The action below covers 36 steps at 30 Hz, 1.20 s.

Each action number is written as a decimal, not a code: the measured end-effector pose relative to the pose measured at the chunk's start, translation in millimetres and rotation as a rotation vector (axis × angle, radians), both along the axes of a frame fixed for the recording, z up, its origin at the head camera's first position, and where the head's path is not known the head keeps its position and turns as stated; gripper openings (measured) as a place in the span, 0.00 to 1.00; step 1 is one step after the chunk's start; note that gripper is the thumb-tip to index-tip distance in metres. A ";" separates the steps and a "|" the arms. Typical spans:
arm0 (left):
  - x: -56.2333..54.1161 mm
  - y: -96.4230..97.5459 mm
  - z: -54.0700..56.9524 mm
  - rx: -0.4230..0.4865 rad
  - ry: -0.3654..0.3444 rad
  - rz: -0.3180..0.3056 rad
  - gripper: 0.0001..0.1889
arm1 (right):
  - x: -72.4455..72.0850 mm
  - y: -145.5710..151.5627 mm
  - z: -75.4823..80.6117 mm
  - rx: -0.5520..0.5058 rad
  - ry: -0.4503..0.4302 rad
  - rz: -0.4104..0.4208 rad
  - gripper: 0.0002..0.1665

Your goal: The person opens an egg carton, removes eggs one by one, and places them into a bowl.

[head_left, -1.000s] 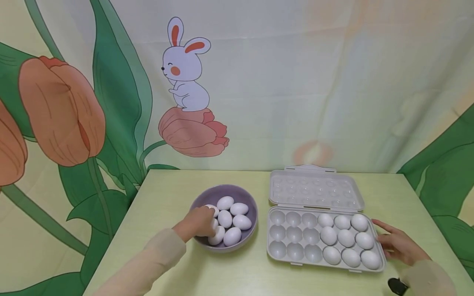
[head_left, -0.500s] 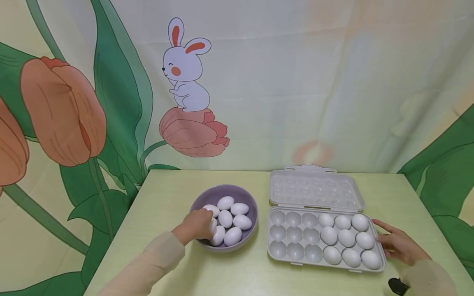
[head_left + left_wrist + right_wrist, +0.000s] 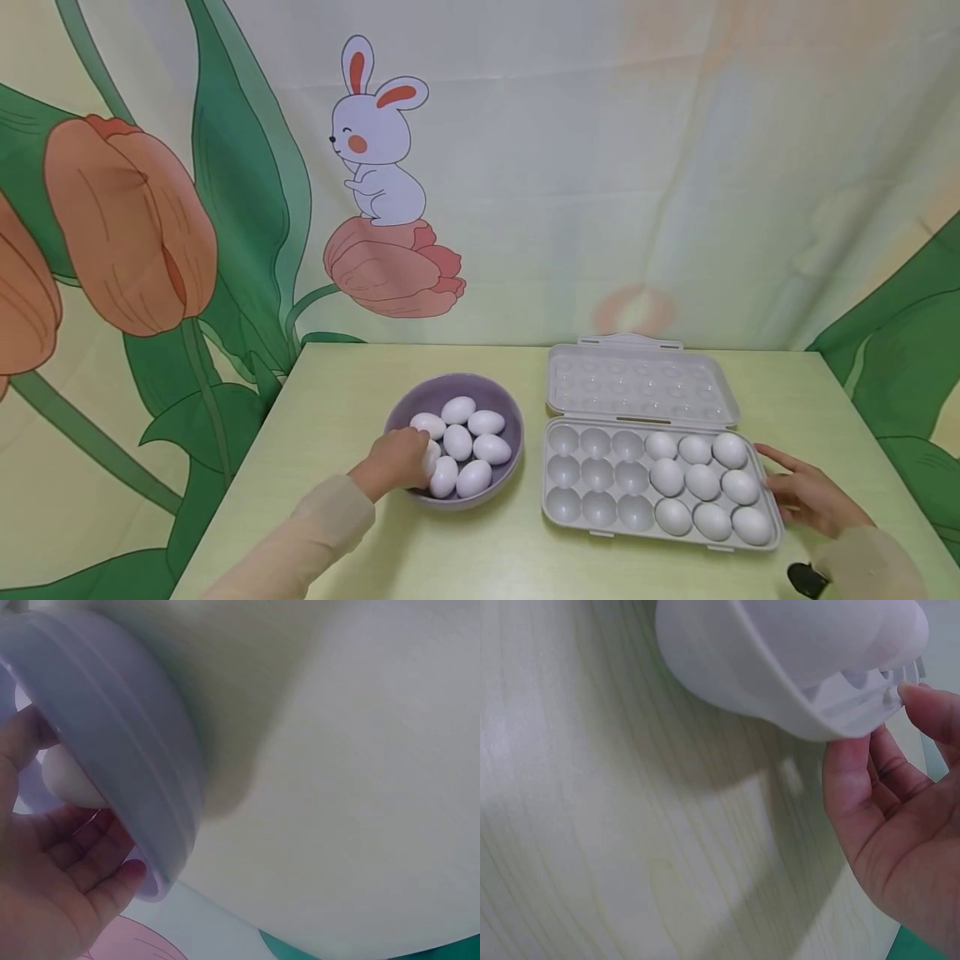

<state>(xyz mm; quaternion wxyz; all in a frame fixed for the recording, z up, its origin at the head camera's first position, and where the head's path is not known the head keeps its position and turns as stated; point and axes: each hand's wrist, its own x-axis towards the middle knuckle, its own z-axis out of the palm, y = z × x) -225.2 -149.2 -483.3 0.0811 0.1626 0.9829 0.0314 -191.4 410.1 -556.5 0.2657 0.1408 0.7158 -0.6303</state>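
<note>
Your left hand (image 3: pixel 397 458) just shifts left, pinching white oval egg (image 3: pixel 69 781) inside round purple bowl (image 3: pixel 450 386); grip seems to settle, egg not out yet; right hand (image 3: pixel 813 497) pinches end of grey plastic tray (image 3: pixel 597 475)

– What carries everything?
– A pale, wood-grained tabletop (image 3: pixel 480 554).
– And directly on it?
– A purple bowl (image 3: pixel 510 417), with a light grey egg carton (image 3: pixel 597 510) at its three o'clock, lid (image 3: pixel 641 387) opened toward twelve.

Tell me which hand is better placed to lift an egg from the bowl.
Probably the left hand: it reaches into the bowl, curled around an egg, while the right hand holds the egg carton, away from the bowl.
</note>
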 end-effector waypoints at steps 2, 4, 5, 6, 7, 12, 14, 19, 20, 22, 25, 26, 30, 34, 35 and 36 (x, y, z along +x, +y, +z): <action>-0.1 -0.1 -0.5 -0.003 -0.011 0.007 0.17 | 0.0 -0.3 0.5 0.007 0.000 0.001 0.44; -0.1 0.1 -0.8 -0.007 -0.022 0.012 0.17 | 0.1 -0.6 1.2 0.015 0.000 0.005 0.45; -0.2 0.1 -1.2 -0.009 -0.026 0.014 0.17 | 0.2 -0.8 1.5 0.019 0.001 0.007 0.45; -0.2 0.4 -1.3 -0.011 -0.029 0.015 0.18 | 0.3 -1.0 1.8 0.022 0.003 0.009 0.45; -0.3 0.5 -1.9 -0.014 -0.029 0.016 0.18 | 0.4 -1.1 1.9 0.023 0.003 0.010 0.45; 0.2 0.8 -4.6 -0.016 -0.026 0.027 0.17 | 0.7 -1.2 1.9 0.025 0.006 0.013 0.44; 0.2 0.7 -5.9 -0.017 -0.022 0.033 0.16 | 0.6 -0.9 1.5 0.027 0.007 0.014 0.44; 0.4 1.1 -9.3 -0.009 -0.008 0.053 0.13 | 0.4 -1.1 1.2 0.039 0.003 0.006 0.46; 0.2 1.3 -10.3 -0.007 -0.004 0.056 0.13 | 0.5 -1.3 1.3 0.041 0.001 0.005 0.46; -0.1 1.9 -12.6 -0.003 -0.002 0.060 0.12 | 0.3 -1.5 1.5 0.044 -0.001 0.004 0.47; -2.2 2.0 -17.9 0.014 -0.001 0.073 0.12 | 0.1 -1.5 1.4 0.045 -0.002 0.001 0.47; -2.7 2.2 -19.7 0.019 0.000 0.078 0.12 | 0.0 -1.4 1.3 0.046 -0.003 0.001 0.47; -4.0 1.4 -27.7 0.040 0.044 0.078 0.13 | -0.3 -1.3 0.8 0.048 -0.004 -0.001 0.48; -3.3 3.0 -27.0 0.053 0.042 0.086 0.15 | -0.7 -1.6 1.2 0.051 -0.010 -0.006 0.48; -3.2 4.3 -24.4 0.051 0.007 0.103 0.17 | -0.8 -1.6 1.3 0.051 -0.012 -0.007 0.48; -2.7 5.5 -21.6 0.045 -0.004 0.106 0.19 | -0.6 -1.5 1.3 0.048 -0.010 -0.002 0.48</action>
